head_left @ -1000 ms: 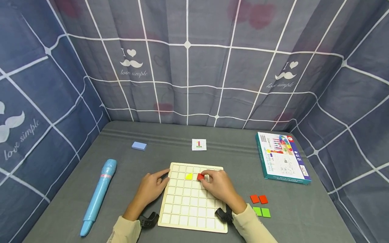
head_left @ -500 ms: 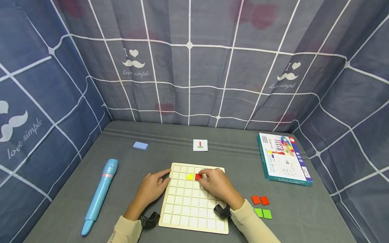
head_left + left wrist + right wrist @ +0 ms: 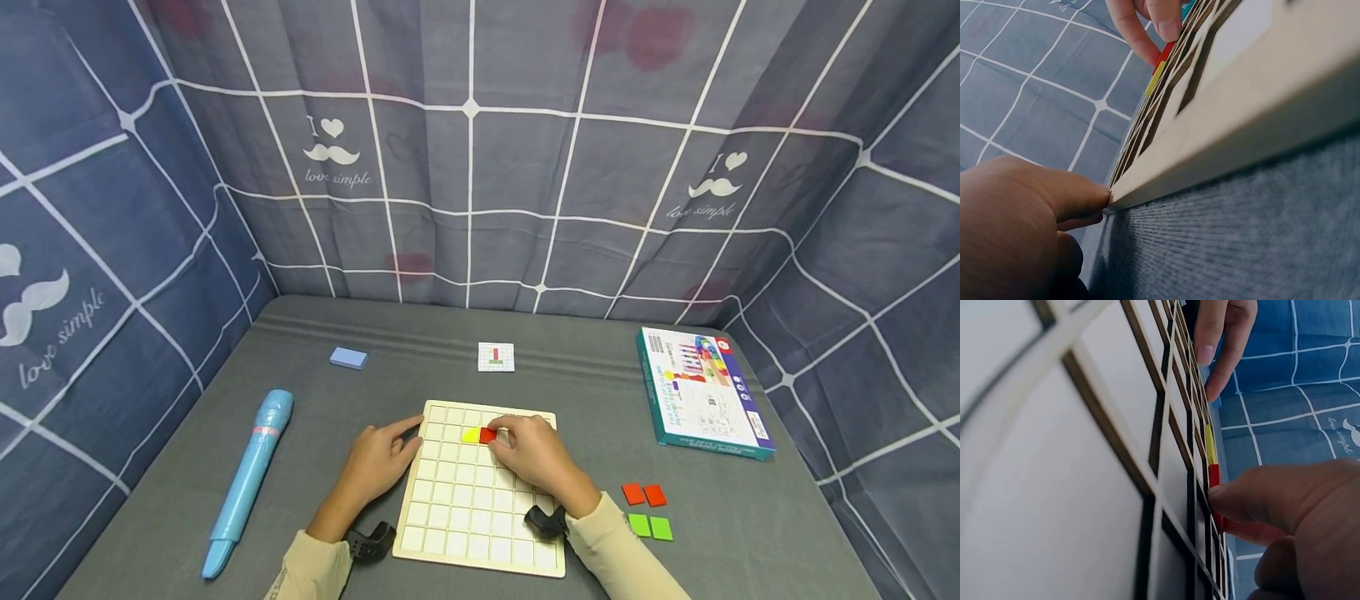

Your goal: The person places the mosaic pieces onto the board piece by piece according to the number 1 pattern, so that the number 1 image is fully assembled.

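Note:
A pale wooden grid board (image 3: 457, 500) lies on the grey table. My right hand (image 3: 536, 454) pinches a red square tile (image 3: 487, 435) between thumb and finger at the board's upper part. Directly left of it sits a yellow square tile (image 3: 470, 435), and no clear gap shows between them. In the right wrist view the thumb presses on the red tile (image 3: 1214, 475), with the yellow tile (image 3: 1210, 444) beyond it. My left hand (image 3: 377, 462) touches the board's left edge near the upper corner with extended thumb and forefinger; its other fingers are partly hidden.
Two red tiles (image 3: 644, 495) and two green tiles (image 3: 650, 527) lie right of the board. A pattern card (image 3: 496, 357) lies behind it, a blue block (image 3: 348, 358) back left. A blue microphone-like stick (image 3: 247, 483) lies left, a flat box (image 3: 705, 392) right.
My right hand has moved slightly left, bringing the red tile from a tilted position apart from the yellow tile to straight beside it. The left hand stays at the board's edge.

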`<state>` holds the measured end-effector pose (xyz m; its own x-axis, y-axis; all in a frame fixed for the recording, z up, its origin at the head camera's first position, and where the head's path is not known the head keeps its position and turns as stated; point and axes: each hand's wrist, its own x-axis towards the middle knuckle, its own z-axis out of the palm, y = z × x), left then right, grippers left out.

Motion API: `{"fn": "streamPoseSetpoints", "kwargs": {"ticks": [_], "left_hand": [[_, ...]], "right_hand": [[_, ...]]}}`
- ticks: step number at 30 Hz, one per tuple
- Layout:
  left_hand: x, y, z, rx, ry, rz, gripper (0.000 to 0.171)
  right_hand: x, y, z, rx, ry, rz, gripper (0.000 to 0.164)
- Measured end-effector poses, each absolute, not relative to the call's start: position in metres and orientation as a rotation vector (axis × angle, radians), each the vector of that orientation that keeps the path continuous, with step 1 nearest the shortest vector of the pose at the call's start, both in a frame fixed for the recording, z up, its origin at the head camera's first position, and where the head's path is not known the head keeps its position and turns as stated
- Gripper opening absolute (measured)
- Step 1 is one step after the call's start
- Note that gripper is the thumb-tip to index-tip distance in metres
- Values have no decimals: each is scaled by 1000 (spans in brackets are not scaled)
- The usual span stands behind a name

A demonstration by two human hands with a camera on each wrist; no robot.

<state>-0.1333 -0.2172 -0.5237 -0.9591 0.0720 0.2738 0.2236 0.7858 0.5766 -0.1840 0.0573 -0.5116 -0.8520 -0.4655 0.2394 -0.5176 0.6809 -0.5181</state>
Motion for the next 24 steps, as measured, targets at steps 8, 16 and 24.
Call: {"fn": "streamPoseSetpoints", "kwargs": {"ticks": [8,16,24], "left_hand": [[-134,-218,-525,-254,-2710,-918,35],[-136,-217,-524,-251,-2715,-921,35],[-135,-217,-523,-243,-2719,-938,35]], "right_hand": [[-184,56,-512,805,-2773,956,18],[-184,57,-512,772,-2768,991,18],[-180,58,-512,732,-2783,1011,18]]}}
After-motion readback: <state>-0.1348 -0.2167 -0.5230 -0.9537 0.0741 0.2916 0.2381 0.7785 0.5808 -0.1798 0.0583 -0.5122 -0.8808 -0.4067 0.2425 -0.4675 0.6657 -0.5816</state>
